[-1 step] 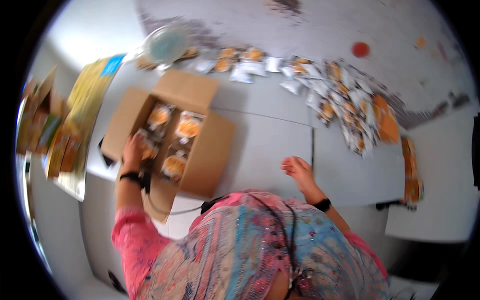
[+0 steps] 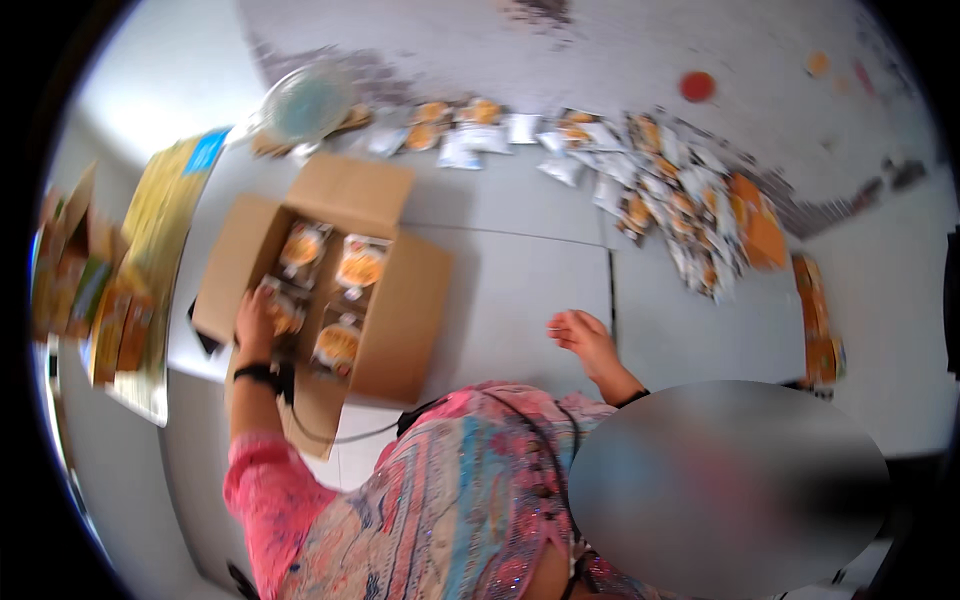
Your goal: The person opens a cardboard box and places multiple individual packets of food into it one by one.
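An open cardboard box (image 2: 400,318) stands on the grey table to my left, its flaps folded out. Inside are several clear-fronted packets with round orange-yellow food, such as the far right packet (image 2: 361,266) and the near right packet (image 2: 337,345). My left hand (image 2: 256,322) reaches over the box's left side, fingers curled onto the edge of the left packet (image 2: 287,308); the fingertips are partly hidden. Right of the box, my right hand (image 2: 583,338) hovers over the table, empty, fingers loosely bent and apart.
Loose silver-and-orange packets (image 2: 690,205) are heaped at the far right beside an orange box (image 2: 757,222). More packets (image 2: 470,135) lie along the back edge near a clear round container (image 2: 308,102). Small cartons (image 2: 110,310) stand at far left. A cable (image 2: 345,440) hangs near my left wrist.
The view has shifted slightly, so the table and box appear a little further left and the box lower. My left hand stays at the same packet; my right hand remains over the table.
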